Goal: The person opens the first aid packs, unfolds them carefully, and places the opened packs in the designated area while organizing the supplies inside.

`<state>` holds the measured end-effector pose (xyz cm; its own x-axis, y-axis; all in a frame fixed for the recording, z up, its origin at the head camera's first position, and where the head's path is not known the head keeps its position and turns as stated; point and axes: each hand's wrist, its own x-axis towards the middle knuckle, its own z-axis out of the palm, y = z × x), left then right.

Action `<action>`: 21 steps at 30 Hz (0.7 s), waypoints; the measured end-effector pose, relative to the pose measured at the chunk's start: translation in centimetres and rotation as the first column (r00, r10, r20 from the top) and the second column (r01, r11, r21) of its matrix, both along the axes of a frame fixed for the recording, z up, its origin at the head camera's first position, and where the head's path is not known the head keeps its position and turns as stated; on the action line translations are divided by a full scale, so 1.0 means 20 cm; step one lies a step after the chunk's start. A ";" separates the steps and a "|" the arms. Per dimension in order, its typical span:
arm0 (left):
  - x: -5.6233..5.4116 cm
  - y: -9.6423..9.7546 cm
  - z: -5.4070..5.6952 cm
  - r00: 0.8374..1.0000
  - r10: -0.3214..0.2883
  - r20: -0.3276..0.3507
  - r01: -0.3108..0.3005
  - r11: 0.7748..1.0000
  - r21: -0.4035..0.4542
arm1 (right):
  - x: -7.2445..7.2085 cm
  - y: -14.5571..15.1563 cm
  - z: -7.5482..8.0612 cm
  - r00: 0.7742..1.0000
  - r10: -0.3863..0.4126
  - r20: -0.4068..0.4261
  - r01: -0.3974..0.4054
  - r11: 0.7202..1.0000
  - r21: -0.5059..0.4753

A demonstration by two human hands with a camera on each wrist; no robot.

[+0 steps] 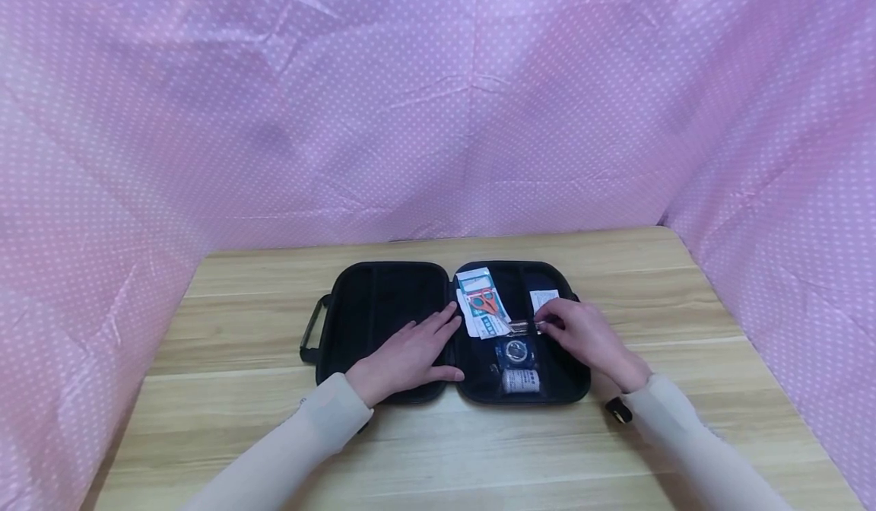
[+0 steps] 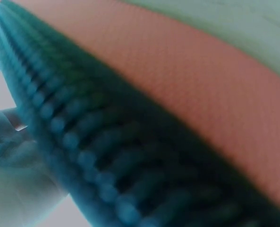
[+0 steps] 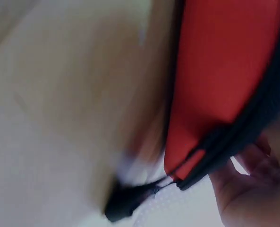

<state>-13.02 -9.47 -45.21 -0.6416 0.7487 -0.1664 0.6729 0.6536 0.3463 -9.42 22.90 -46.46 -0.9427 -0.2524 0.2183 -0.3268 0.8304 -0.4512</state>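
Head view shows an open black case lying on the bench. The left hand rests over its fold, fingers straight, thumb spread. The right hand has its fingers bent at a shiny packet in the right half; whether they pinch it, I cannot tell.
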 end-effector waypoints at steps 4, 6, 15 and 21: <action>0.00 0.00 0.00 1.000 0.002 -0.001 -0.002 1.000 0.001 | -0.01 -0.02 -0.02 0.999 0.033 -0.038 -0.034 0.999 -0.021; 0.00 0.00 0.00 1.000 0.001 -0.003 -0.001 1.000 0.002 | -0.01 -0.03 -0.03 0.999 0.035 -0.042 -0.036 0.999 -0.033; -0.01 0.00 -0.01 1.000 -0.007 -0.017 0.007 1.000 0.004 | 0.00 -0.04 -0.02 0.999 0.016 0.042 -0.012 0.994 -0.106; 0.00 -0.01 -0.01 1.000 -0.008 -0.011 0.008 1.000 0.010 | -0.02 -0.05 -0.02 0.992 0.008 0.126 0.012 0.987 -0.158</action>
<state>-13.11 -9.58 -45.32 -0.6376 0.7553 -0.1520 0.6816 0.6450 0.3456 -9.75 21.84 -46.82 -0.9655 -0.2226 0.1351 -0.2579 0.7459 -0.6140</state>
